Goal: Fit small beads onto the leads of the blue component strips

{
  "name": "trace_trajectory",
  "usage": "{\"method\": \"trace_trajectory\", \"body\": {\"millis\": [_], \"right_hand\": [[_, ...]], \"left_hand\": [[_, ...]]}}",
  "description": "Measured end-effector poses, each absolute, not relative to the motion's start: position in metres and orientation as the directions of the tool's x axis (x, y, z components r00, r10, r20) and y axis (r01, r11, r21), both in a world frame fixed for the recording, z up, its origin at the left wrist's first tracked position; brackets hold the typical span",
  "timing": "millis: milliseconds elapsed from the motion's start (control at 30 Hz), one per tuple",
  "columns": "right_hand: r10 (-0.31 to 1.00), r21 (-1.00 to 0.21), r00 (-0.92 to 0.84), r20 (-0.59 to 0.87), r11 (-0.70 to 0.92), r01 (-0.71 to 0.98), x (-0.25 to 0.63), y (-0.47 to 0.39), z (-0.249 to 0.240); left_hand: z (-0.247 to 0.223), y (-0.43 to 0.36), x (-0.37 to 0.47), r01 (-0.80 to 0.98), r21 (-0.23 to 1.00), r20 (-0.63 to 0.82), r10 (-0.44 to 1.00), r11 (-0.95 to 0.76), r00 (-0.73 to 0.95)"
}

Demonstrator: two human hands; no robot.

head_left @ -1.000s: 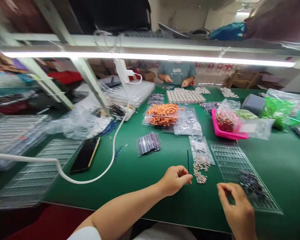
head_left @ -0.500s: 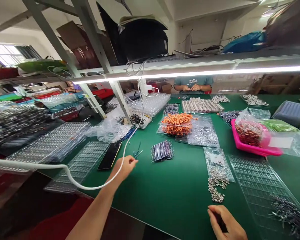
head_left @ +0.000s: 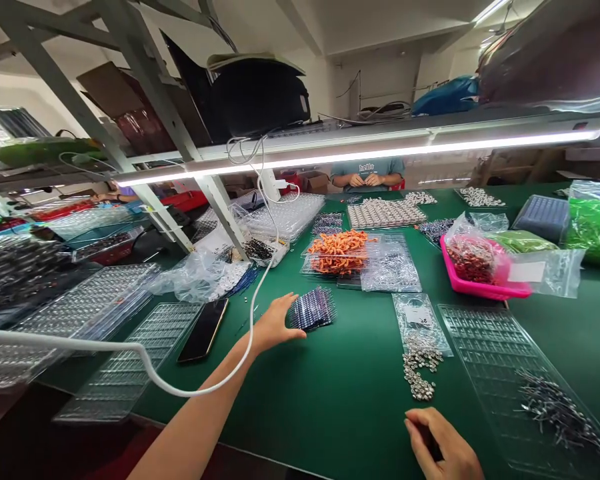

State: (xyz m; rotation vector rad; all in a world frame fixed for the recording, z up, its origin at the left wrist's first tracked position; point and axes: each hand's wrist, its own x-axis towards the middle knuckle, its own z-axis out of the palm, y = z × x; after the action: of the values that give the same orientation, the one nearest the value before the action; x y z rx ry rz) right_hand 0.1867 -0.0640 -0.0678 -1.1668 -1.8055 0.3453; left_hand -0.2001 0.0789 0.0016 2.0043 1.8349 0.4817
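Observation:
My left hand (head_left: 279, 325) reaches over the green table with thumb and fingers spread. It is at the left edge of a small stack of dark, beaded-looking pieces with thin pins (head_left: 314, 309); whether the fingertips touch it I cannot tell. My right hand (head_left: 443, 443) is near the front edge, thumb and forefinger pinched together; anything between the tips is too small to make out. Just beyond it lies a pile of small silvery beads (head_left: 420, 387), spilling from a clear plastic bag (head_left: 414, 313) with a white label.
A white cable (head_left: 180, 393) hangs across my left forearm. Left of that hand lie a phone (head_left: 204, 330) and clear trays (head_left: 130, 360). Orange pieces (head_left: 337, 252) are heaped ahead; a pink basket (head_left: 490, 291) and a tray with dark pins (head_left: 480, 360) are right. A co-worker's hands (head_left: 365, 180) show opposite.
My left hand has opened from a pinch and moved right, from beside thin dark pieces to the stack. My right hand keeps its pinch. The whole view has shifted slightly.

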Motion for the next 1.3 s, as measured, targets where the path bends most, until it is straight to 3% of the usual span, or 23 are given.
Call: {"method": "trace_trajectory", "body": {"millis": [167, 333, 633, 900, 1000, 1100, 1200, 1300], "right_hand": [[0.827, -0.633, -0.130, 0.547, 0.511, 0.582, 0.186, -0.066, -0.071], [0.828, -0.624, -0.130, 0.545, 0.504, 0.597, 0.185, -0.067, -0.077], [0.821, -0.613, -0.160, 0.548, 0.524, 0.591, 0.185, -0.066, -0.077], [0.857, -0.659, -0.098, 0.506, 0.457, 0.597, 0.179, -0.067, -0.072], [0.903, -0.714, -0.050, 0.426, 0.370, 0.595, 0.177, -0.071, -0.066], [0.953, -0.858, 0.049, 0.298, 0.245, 0.451, 0.177, -0.070, -0.055], [0.985, -0.991, 0.121, 0.122, 0.115, 0.069, 0.176, -0.065, -0.044], [0.998, -0.957, 0.062, -0.001, 0.016, -0.289, 0.171, -0.058, -0.036]], "left_hand": [[-0.003, 0.105, -0.193, 0.863, 0.491, -0.116, 0.972, -0.123, 0.205], [-0.001, 0.112, -0.202, 0.859, 0.497, -0.134, 0.967, -0.122, 0.215], [0.003, 0.098, -0.207, 0.856, 0.503, 0.006, 0.991, -0.118, 0.133], [-0.002, 0.089, -0.195, 0.848, 0.498, 0.023, 0.980, -0.184, 0.200], [-0.002, 0.082, -0.191, 0.867, 0.448, 0.189, 0.971, -0.216, 0.144], [0.001, 0.068, -0.173, 0.848, 0.396, 0.397, 0.898, -0.353, 0.188], [0.006, 0.039, -0.135, 0.721, 0.325, 0.442, 0.773, -0.612, 0.456], [0.007, 0.007, -0.088, 0.544, 0.240, 0.478, 0.586, -0.804, 0.654]]}}
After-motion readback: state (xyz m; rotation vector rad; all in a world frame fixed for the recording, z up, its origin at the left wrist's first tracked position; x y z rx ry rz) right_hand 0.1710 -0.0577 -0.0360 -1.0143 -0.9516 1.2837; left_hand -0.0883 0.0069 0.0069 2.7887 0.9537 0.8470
